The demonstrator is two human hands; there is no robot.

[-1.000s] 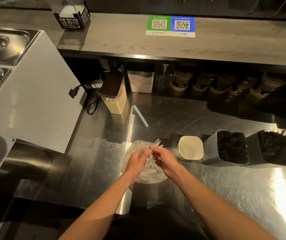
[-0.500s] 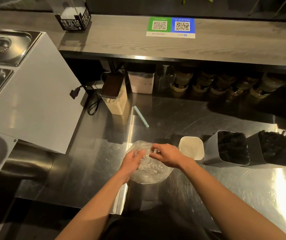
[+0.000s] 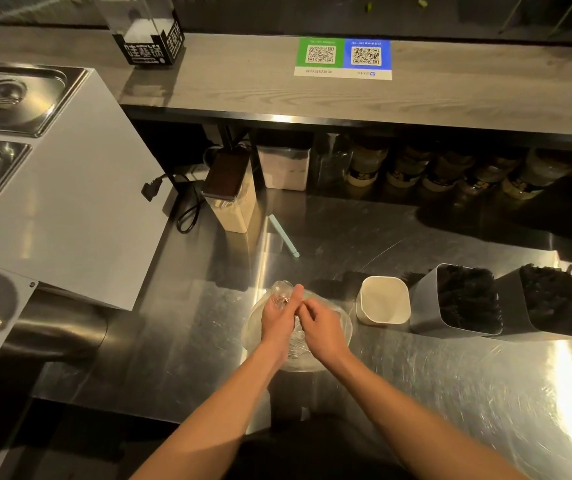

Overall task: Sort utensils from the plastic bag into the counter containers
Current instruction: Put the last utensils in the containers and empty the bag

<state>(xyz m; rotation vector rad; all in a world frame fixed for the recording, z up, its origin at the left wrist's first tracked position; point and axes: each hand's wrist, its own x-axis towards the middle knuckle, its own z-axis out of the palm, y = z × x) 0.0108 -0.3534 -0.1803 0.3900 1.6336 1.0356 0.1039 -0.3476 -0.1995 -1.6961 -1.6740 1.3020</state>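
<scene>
Two hands (image 3: pixel 279 318), fingers curled, on plastic bag (image 3: pixel 340 323)

A clear plastic bag (image 3: pixel 341 325) lies crumpled on the steel counter (image 3: pixel 450 393), its top bunched, with clear utensils (image 3: pixel 295 342) faintly visible inside. To its right stand a white square cup (image 3: pixel 383 301), a middle gray bin (image 3: pixel 423 308) and a right gray bin (image 3: pixel 513 306), both bins packed with dark utensils (image 3: pixel 466 299).

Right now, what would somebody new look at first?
The left hand and right hand meet on a clear plastic bag on the shiny counter. To their right stand a white cup and two grey bins of black utensils. A green and blue sign lies on the wooden shelf.
</scene>
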